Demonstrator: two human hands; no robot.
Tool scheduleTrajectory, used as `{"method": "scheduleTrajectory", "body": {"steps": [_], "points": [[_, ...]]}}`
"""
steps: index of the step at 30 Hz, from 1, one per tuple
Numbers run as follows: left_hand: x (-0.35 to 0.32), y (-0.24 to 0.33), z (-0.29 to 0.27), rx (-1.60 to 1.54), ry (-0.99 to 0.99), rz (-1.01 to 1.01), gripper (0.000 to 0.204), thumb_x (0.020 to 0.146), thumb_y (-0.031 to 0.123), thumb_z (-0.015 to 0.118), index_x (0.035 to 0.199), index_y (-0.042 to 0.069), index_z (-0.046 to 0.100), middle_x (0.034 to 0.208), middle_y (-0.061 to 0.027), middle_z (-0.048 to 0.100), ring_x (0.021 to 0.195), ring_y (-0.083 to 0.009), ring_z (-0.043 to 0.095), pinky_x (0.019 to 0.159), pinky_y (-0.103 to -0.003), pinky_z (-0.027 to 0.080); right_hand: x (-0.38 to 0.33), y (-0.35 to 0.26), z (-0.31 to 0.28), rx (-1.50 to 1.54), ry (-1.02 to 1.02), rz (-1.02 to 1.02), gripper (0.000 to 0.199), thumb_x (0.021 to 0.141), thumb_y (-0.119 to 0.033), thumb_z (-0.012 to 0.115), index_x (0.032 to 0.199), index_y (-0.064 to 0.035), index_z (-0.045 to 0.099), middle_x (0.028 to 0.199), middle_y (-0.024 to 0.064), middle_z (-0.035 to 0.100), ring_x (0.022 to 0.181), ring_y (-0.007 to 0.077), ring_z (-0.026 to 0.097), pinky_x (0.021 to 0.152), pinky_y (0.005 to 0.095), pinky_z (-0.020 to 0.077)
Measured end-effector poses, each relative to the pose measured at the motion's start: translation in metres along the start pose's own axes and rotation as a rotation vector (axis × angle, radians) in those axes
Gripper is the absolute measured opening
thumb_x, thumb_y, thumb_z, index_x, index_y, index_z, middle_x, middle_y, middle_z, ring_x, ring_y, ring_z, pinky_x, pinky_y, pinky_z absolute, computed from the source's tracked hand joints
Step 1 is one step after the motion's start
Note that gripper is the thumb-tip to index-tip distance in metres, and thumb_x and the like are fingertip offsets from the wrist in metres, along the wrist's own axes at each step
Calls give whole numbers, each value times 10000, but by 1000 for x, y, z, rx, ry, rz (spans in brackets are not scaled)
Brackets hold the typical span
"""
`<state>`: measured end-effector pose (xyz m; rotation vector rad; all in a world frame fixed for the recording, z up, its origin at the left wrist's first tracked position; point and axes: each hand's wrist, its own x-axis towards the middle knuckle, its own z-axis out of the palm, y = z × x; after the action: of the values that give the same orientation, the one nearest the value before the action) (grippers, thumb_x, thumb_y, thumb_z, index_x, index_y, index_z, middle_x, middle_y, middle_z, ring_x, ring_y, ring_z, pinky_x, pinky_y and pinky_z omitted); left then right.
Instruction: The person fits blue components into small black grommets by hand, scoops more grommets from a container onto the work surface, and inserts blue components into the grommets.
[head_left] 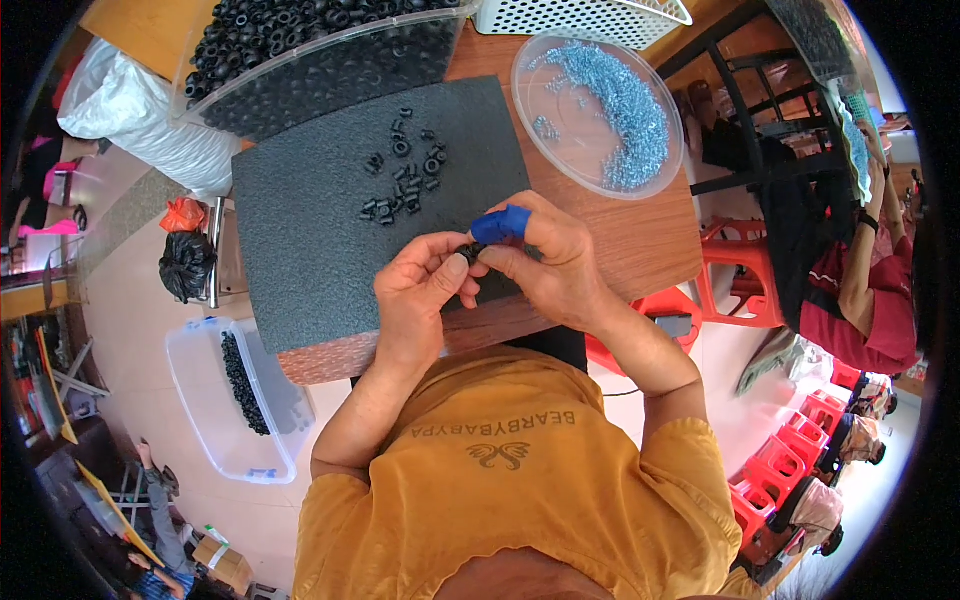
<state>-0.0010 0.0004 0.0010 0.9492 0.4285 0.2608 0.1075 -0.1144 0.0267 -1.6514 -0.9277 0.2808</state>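
Observation:
Over the near edge of a dark grey foam mat [300, 230], my two hands meet at a small black ring-like part [468, 254]. My left hand [425, 285] pinches it between thumb and fingers. From the other side, the thumb and index finger of my right hand [550, 255] close on the same part. Blue tape [502, 224] wraps that index finger. The fingertips hide most of the part, so its details cannot be made out. Beyond my hands, several loose black parts [408, 188] lie scattered on the mat.
At the back left stands a clear bin [330, 52] full of black parts. A round clear tray [570, 140] holds tiny bluish pieces [640, 130], beside a white perforated basket [580, 22]. A clear tub [205, 420] rests on the floor at left. Red stools [740, 270] and another person [870, 290] are at right.

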Motion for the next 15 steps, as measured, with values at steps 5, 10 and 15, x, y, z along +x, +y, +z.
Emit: {"method": "scheduleTrajectory", "body": {"steps": [5, 10, 15], "points": [[1, 1, -1, -42, -26, -61, 202, 864, 63, 552, 1038, -41, 555, 837, -110, 628, 655, -112, 556, 569, -228, 467, 5, -1, -8, -120, -94, -104, 228, 667, 60, 669, 876, -13, 608, 817, 89, 576, 713, 187, 580, 585, 276, 448], [1, 0, -1, 7, -27, -30, 209, 856, 55, 562, 1041, -39, 552, 844, -107, 626, 669, -115, 562, 578, -225, 472, 9, -1, -12, -172, -136, -137, 230, 631, 49, 681, 839, -14, 606, 785, 92, 574, 710, 242, 558, 584, 312, 437], [1, -2, 2, 105, -27, 9, 219, 863, 73, 562, 1052, -37, 544, 852, -95, 621, 681, -101, 554, 582, -210, 464, 11, 2, -13, -199, -135, -207, 213, 611, 59, 676, 794, -12, 593, 744, 97, 554, 687, 277, 536, 570, 339, 431]]}}
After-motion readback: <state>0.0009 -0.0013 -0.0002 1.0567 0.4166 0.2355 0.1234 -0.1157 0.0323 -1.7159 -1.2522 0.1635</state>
